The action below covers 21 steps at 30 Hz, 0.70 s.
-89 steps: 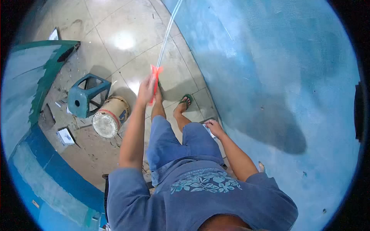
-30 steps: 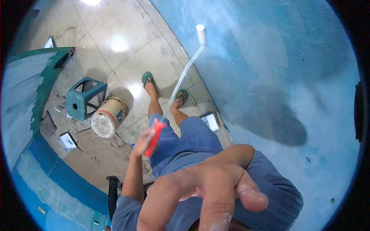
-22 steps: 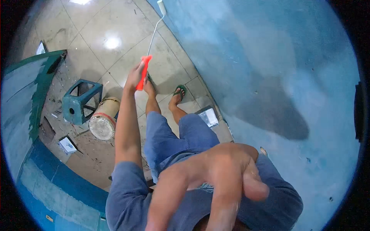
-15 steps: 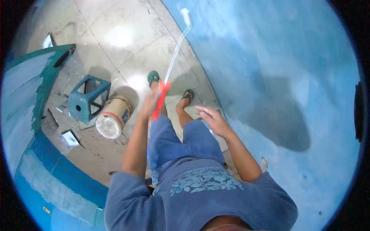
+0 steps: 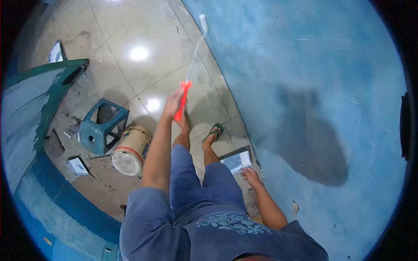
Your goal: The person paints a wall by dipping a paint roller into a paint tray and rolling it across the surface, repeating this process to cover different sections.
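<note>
My left hand (image 5: 173,104) is wrapped round the red handle of a small paint roller (image 5: 183,98). Its thin wire frame reaches up and away, ending in a white roller head (image 5: 203,22) close to the blue wall's lower edge. My right hand (image 5: 251,177) hangs low by the wall (image 5: 261,65), its fingers slightly apart with nothing in them. Just beyond those fingers, a shallow paint-smeared tray (image 5: 233,162) lies on the floor, partly covered by my leg and hand.
On the left stand a blue-green stool (image 5: 98,135) and a tipped-over bucket (image 5: 130,150). A dark-edged tray (image 5: 78,166) with pale blue on it lies nearby. A curved green and blue partition (image 5: 32,91) borders the left side. Tiled floor (image 5: 130,26) stretches ahead.
My right hand has dropped down and back, to beside the tray. The roller has swung slightly left with my left hand. My body and view have shifted, and the tray shows more.
</note>
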Each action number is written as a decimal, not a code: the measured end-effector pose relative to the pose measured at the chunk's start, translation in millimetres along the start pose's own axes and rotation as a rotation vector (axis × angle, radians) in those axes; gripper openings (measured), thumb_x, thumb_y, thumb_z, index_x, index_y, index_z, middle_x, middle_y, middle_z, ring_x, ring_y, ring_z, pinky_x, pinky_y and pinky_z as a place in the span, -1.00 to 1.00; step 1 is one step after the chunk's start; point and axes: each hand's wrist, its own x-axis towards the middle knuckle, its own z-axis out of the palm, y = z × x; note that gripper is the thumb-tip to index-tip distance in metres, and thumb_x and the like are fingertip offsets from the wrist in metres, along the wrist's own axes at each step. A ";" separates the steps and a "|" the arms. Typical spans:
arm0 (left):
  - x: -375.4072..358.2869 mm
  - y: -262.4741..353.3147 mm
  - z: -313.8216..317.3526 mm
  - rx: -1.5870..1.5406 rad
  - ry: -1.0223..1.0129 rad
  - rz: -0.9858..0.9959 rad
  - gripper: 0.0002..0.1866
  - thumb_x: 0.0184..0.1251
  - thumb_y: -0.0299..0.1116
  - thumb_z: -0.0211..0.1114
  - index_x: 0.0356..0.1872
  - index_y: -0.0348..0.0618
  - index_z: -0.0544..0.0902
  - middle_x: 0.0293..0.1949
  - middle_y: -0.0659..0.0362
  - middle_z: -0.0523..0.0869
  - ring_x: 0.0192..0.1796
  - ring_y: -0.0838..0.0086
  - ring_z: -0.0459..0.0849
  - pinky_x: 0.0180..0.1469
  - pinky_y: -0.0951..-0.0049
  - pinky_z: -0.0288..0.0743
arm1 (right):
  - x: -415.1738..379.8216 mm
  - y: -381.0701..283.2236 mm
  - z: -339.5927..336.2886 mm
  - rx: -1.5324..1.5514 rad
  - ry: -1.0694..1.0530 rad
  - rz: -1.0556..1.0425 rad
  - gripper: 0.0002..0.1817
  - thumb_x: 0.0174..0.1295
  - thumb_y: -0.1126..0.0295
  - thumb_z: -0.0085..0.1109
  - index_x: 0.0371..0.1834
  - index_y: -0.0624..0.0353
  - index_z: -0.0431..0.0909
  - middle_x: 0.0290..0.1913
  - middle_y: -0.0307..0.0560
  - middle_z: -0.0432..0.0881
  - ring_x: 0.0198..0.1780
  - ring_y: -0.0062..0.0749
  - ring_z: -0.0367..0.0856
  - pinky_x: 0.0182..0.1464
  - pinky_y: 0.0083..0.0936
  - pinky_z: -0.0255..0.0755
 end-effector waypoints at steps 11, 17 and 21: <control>-139.9 3.7 -6.2 0.332 -0.195 -0.030 -0.46 0.39 -0.01 0.03 0.28 -0.09 0.40 -0.42 0.26 0.53 -0.41 0.64 0.45 -0.35 0.58 0.39 | 3.0 -89.5 54.2 0.115 -0.101 -0.053 -0.70 0.32 0.27 -0.05 0.01 0.15 0.54 -0.19 -0.17 0.60 -0.13 -0.52 0.55 -0.12 -0.57 0.42; -221.4 19.9 -2.2 0.197 -0.203 -0.167 -0.52 0.43 -0.13 0.02 0.31 -0.02 0.36 -0.49 0.26 0.51 -0.56 0.61 0.47 -0.51 0.55 0.39 | 9.1 -70.2 44.5 0.041 -0.092 0.002 -0.72 0.31 0.33 -0.05 0.01 0.15 0.54 -0.23 -0.18 0.60 -0.18 -0.55 0.54 -0.17 -0.61 0.41; -86.4 53.1 1.1 0.001 -0.097 -0.067 -0.58 0.41 -0.07 0.06 0.10 -0.14 0.51 -0.54 0.24 0.53 -0.60 0.59 0.47 -0.59 0.59 0.35 | 4.5 -77.3 38.2 0.049 -0.014 -0.042 -0.70 0.29 0.33 -0.07 -0.01 0.17 0.55 -0.21 -0.14 0.62 -0.16 -0.49 0.57 -0.13 -0.54 0.42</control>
